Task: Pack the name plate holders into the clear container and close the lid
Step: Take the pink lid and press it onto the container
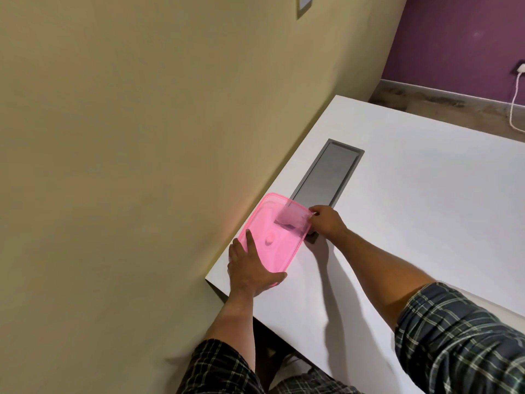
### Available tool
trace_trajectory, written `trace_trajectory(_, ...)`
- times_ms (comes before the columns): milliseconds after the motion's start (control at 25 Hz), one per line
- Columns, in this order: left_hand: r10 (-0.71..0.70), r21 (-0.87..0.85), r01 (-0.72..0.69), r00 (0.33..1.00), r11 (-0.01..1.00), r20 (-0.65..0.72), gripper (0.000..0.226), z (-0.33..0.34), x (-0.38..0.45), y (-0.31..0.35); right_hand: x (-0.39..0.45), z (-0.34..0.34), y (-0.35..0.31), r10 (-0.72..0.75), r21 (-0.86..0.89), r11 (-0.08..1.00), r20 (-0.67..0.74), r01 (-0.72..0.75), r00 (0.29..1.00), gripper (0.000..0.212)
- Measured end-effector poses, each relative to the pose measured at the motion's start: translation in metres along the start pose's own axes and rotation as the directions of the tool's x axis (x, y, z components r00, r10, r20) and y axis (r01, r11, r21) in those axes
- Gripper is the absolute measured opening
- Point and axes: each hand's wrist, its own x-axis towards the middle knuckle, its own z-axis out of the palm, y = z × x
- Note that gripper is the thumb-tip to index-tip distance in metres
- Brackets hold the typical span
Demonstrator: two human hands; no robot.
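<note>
A translucent pink lid [279, 237] lies over the clear container at the left edge of the white table [412, 223], next to the wall. The container's body is mostly hidden under the lid. My left hand [250, 268] grips the lid's near corner, thumb on top. My right hand [326, 223] pinches the lid's far right corner. Through the lid a dark shape [289, 221] shows inside, likely a name plate holder. A small dark object [312, 237] sits just under my right hand.
A grey recessed cable hatch [326, 174] is set in the table just beyond the container. The beige wall [127, 166] runs along the table's left edge. A white cord [514, 103] hangs from a socket on the purple wall at far right.
</note>
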Motion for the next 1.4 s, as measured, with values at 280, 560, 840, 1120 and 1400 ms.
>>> trace_trajectory(280,0.154,0.024,-0.152,0.983,0.988,-0.101,0.149,-0.013,-0.027,0.052,-0.038,-0.073,0.022,-0.020,0.178,0.984,-0.009,0.021,1.000,0.023)
trace_trajectory(560,0.274,-0.190,-0.298,0.951,0.935,-0.139,0.140,-0.024,-0.052,0.134,-0.091,-0.163,0.073,-0.002,0.339,0.940,-0.113,0.040,0.994,0.021)
trace_trajectory(840,0.069,-0.601,-0.010,0.995,0.799,0.074,0.088,-0.042,-0.050,0.217,-0.159,-0.243,0.150,-0.038,0.368,0.920,-0.263,0.136,0.964,0.017)
trace_trajectory(1120,0.149,-0.372,0.232,0.636,0.899,0.757,0.042,-0.019,-0.072,0.277,-0.218,-0.268,0.223,-0.023,0.509,0.837,-0.335,0.202,0.942,0.015)
trace_trajectory(1400,0.237,-0.225,-0.096,0.590,0.970,0.772,0.094,0.017,-0.100,0.298,-0.258,-0.266,0.273,-0.003,0.370,0.919,-0.342,0.138,0.940,0.014)
